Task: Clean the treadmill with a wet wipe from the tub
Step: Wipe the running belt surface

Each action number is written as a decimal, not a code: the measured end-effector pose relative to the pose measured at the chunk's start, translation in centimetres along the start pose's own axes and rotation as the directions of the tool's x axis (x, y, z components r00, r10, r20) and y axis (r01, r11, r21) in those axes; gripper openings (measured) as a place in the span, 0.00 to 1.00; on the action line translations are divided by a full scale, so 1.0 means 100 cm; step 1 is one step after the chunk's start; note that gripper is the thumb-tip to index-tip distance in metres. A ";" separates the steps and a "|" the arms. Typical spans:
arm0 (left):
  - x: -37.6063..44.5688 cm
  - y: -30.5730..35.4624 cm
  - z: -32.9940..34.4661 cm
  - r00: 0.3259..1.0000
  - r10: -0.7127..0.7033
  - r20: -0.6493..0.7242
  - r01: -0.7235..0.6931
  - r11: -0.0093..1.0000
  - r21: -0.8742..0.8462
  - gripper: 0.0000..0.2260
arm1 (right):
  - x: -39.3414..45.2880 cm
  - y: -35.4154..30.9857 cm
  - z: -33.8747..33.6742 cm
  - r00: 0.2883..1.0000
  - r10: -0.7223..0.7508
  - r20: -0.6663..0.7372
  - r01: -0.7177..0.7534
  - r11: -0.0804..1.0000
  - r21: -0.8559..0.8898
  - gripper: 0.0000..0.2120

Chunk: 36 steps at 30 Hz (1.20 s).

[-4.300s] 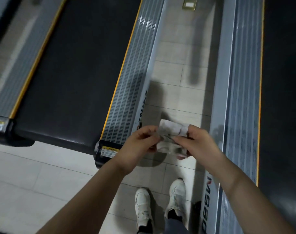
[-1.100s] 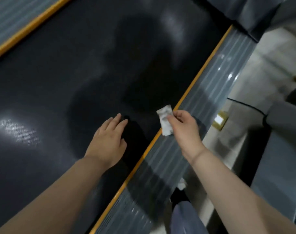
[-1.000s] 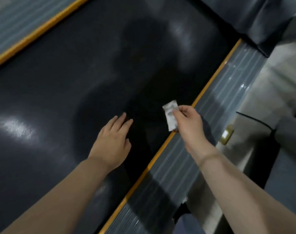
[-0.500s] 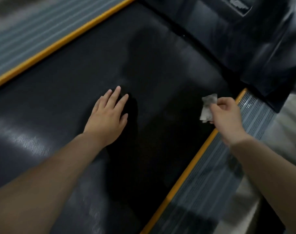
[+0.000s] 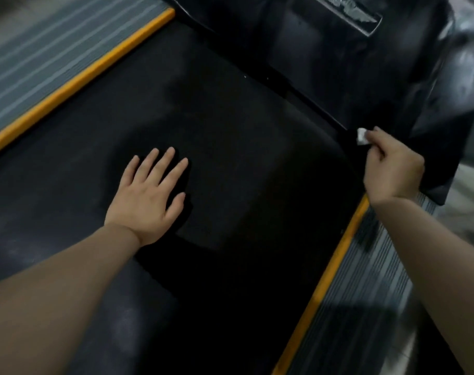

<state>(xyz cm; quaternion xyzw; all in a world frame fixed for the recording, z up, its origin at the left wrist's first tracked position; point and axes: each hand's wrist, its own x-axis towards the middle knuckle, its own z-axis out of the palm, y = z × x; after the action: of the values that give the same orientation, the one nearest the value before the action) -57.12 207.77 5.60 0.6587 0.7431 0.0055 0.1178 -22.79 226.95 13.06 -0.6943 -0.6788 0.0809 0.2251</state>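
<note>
Right now my right hand (image 5: 392, 169) pinches the small, crumpled white wet wipe (image 5: 361, 136) between thumb and curled fingers, and the wipe pokes out ahead of the knuckles at the far right corner of the wide black rubber treadmill belt (image 5: 230, 158). It sits at the seam where the belt meets the glossy black plastic motor cover (image 5: 325, 50); I cannot tell whether it touches either surface. My left hand (image 5: 149, 196) lies flat on the belt, fingers straight and spread, well apart from the wipe, so the right hand is plainly the one to work with. That seam runs diagonally, from upper left down to the wipe, and the yellow edge strip (image 5: 335, 261) beside the grey ribbed side rail (image 5: 365, 293) runs back toward me under my right forearm. I judge the next stroke follows one of those two lines, starting from this corner.
</note>
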 end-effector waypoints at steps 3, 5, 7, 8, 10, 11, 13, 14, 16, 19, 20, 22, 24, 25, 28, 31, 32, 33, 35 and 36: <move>0.002 -0.002 -0.001 1.000 0.008 -0.003 -0.008 1.000 -0.016 0.28 | -0.005 -0.003 0.026 0.993 0.020 0.114 -0.005 0.992 -0.129 0.17; 0.002 -0.003 -0.002 1.000 0.007 0.008 -0.007 1.000 -0.019 0.28 | -0.020 -0.012 0.050 0.973 0.068 0.220 -0.013 0.970 -0.241 0.19; 0.002 -0.003 -0.003 1.000 0.009 0.025 -0.008 1.000 -0.019 0.28 | -0.030 -0.024 0.067 0.953 0.187 0.239 -0.134 0.966 -0.221 0.26; 0.003 -0.003 -0.003 0.999 0.011 0.030 -0.011 1.000 -0.018 0.28 | -0.031 -0.031 0.072 0.935 0.268 0.231 -0.223 0.953 -0.204 0.30; 0.004 -0.005 -0.004 0.999 0.017 0.040 -0.016 1.000 -0.022 0.28 | -0.023 -0.043 0.081 0.885 0.416 0.210 -0.383 0.905 -0.184 0.34; 0.004 -0.005 -0.004 0.999 0.018 0.042 -0.017 1.000 -0.027 0.28 | -0.018 -0.053 0.086 0.868 0.455 0.197 -0.427 0.888 -0.172 0.33; 0.004 -0.004 -0.004 0.999 0.025 0.044 -0.024 0.999 -0.030 0.28 | -0.011 -0.081 0.104 0.901 0.394 0.181 -0.355 0.910 -0.213 0.30; 0.005 -0.004 -0.004 0.998 0.029 0.050 -0.028 0.999 -0.033 0.28 | -0.012 -0.102 0.116 0.936 0.287 0.204 -0.233 0.939 -0.252 0.29; 0.004 -0.007 -0.004 0.998 0.031 0.052 -0.029 0.999 -0.036 0.29 | -0.006 -0.158 0.151 0.939 -0.018 0.343 0.110 0.962 -0.249 0.32; 0.005 -0.008 -0.003 0.998 0.042 0.043 -0.041 0.999 -0.032 0.29 | 0.019 -0.252 0.195 0.666 -0.457 0.590 0.566 0.824 0.000 0.37; 0.005 -0.008 -0.002 0.998 0.044 0.038 -0.042 0.998 -0.038 0.29 | 0.028 -0.273 0.201 0.568 -0.531 0.628 0.653 0.756 0.048 0.38; 0.005 -0.009 -0.002 0.998 0.048 0.033 -0.046 0.998 -0.046 0.29 | 0.041 -0.278 0.202 0.513 -0.567 0.644 0.708 0.704 0.056 0.37; 0.005 -0.009 -0.002 0.998 0.048 0.042 -0.046 0.998 -0.045 0.29 | 0.040 -0.243 0.188 0.609 -0.538 0.583 0.671 0.741 -0.018 0.35; 0.005 -0.009 -0.002 0.998 0.046 0.045 -0.044 0.998 -0.043 0.29 | 0.037 -0.218 0.180 0.676 -0.507 0.535 0.630 0.774 -0.064 0.34; 0.005 -0.008 -0.002 0.998 0.041 0.049 -0.039 0.998 -0.040 0.29 | 0.029 -0.135 0.145 0.858 -0.308 0.412 0.399 0.904 -0.153 0.32; 0.006 -0.008 -0.002 0.998 0.036 0.048 -0.034 0.999 -0.040 0.29 | 0.005 -0.068 0.099 0.920 0.002 0.392 0.113 0.956 -0.270 0.36; 0.006 -0.008 -0.002 0.998 0.037 0.053 -0.035 0.999 -0.037 0.29 | -0.008 -0.058 0.091 0.912 0.131 0.389 0.004 0.945 -0.327 0.38; 0.006 -0.007 -0.002 0.998 0.037 0.055 -0.035 0.999 -0.034 0.29 | -0.017 -0.056 0.091 0.895 0.248 0.372 -0.102 0.924 -0.370 0.39; 0.005 -0.007 -0.002 0.998 0.035 0.050 -0.034 0.999 -0.033 0.29 | -0.016 -0.085 0.108 0.894 0.317 0.317 -0.183 0.903 -0.388 0.41; 0.005 -0.007 -0.002 0.998 0.038 0.050 -0.036 0.999 -0.038 0.29 | -0.007 -0.111 0.122 0.918 0.254 0.306 -0.127 0.916 -0.379 0.43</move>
<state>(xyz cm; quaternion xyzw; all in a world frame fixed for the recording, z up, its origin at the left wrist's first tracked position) -57.90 208.21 5.62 0.6699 0.7274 0.0045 0.1488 -37.94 228.45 6.81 -0.7614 -0.6392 0.1017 -0.0357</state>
